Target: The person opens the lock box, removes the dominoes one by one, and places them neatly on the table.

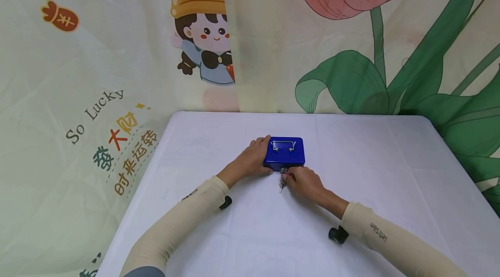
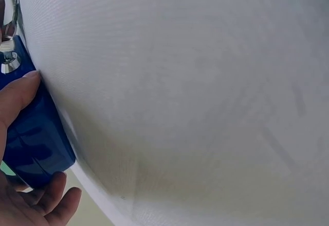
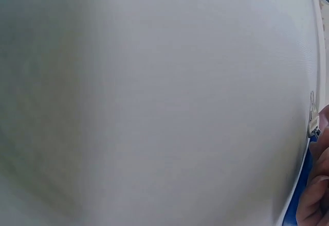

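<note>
Because the blue box (image 1: 284,158) looks small and light, a twist from the right grip (image 1: 305,182) could swing it round if the left grip (image 1: 254,157) bears on it too loosely. The left grip is clamped on the box's left end, thumb along the front face and fingers round the far side, so the box lies just to the right of that grip. It also sits just beyond the right grip, slightly to its left, where thumb and fingers pinch the keys (image 1: 282,183) at the silver lock (image 1: 283,169). How far a key is seated is hidden by the fingers; a half-seated one, turned at a slant, might jam or slip out. The ring dangling beside the right grip could snag a fingertip, and the left thumb, near the lock, might get in the way of a turn.

The box has glossy, probably painted-metal faces with rounded edges, and a thin wire handle (image 1: 283,141) lies folded on the lid, to the right of the left grip's fingers. The lock is shiny and stubby. Under both grips, the tabletop (image 1: 250,233) wears a matt white cloth, faintly creased, which might shift under a hard push.
</note>
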`<act>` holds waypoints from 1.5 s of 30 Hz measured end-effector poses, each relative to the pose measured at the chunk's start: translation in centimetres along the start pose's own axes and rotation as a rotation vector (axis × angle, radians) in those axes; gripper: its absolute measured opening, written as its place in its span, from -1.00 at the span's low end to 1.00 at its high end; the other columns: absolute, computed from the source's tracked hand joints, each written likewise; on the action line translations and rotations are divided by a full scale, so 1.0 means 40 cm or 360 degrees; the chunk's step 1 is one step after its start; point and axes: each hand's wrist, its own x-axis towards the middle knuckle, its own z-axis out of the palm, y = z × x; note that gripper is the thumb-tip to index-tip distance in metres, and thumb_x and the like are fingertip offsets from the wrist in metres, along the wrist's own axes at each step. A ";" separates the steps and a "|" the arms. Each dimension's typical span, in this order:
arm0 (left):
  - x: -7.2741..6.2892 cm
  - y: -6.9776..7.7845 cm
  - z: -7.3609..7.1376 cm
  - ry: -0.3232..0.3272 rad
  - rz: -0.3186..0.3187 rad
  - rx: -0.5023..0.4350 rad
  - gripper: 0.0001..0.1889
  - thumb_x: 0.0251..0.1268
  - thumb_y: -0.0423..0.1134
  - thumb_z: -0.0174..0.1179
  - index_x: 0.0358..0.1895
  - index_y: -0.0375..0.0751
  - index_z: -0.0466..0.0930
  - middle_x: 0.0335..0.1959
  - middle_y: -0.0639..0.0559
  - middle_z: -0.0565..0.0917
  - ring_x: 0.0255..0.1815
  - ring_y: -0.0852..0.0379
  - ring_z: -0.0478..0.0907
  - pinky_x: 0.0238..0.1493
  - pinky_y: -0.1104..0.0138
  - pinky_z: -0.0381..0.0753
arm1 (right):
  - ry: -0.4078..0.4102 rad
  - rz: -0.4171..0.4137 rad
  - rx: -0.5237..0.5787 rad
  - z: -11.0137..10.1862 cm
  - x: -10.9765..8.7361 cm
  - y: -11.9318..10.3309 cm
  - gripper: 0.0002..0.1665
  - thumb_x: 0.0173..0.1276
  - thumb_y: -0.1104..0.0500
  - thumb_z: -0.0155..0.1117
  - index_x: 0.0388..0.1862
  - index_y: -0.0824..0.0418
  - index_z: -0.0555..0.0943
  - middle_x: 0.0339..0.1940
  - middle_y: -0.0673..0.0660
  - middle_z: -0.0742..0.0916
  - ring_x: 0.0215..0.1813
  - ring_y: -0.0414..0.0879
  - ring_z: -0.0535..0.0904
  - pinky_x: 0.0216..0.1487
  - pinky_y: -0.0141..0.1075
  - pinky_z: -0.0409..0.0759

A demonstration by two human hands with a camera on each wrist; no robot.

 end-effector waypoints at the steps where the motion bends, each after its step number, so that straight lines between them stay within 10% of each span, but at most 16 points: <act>1: 0.000 0.000 0.000 0.0000 0.0001 0.0005 0.23 0.00 0.06 0.56 0.59 -0.33 -0.10 0.47 -0.34 0.27 0.40 -0.21 0.32 0.44 0.01 0.38 | -0.0004 0.0006 0.0004 0.000 0.000 0.000 -0.76 0.45 0.12 0.28 -0.45 0.12 0.67 -0.63 -0.07 0.55 -0.53 -0.17 0.43 -0.51 -0.33 0.33; 45: -0.005 -0.004 0.003 -0.0005 0.0011 -0.0005 0.24 0.01 0.06 0.55 0.60 -0.32 -0.13 0.48 -0.34 0.26 0.41 -0.22 0.35 0.41 0.02 0.42 | -0.0196 0.0241 0.0253 -0.007 0.001 -0.002 -0.73 0.54 0.12 0.17 -0.34 0.17 0.70 -0.70 -0.01 0.59 -0.58 -0.15 0.45 -0.54 -0.35 0.33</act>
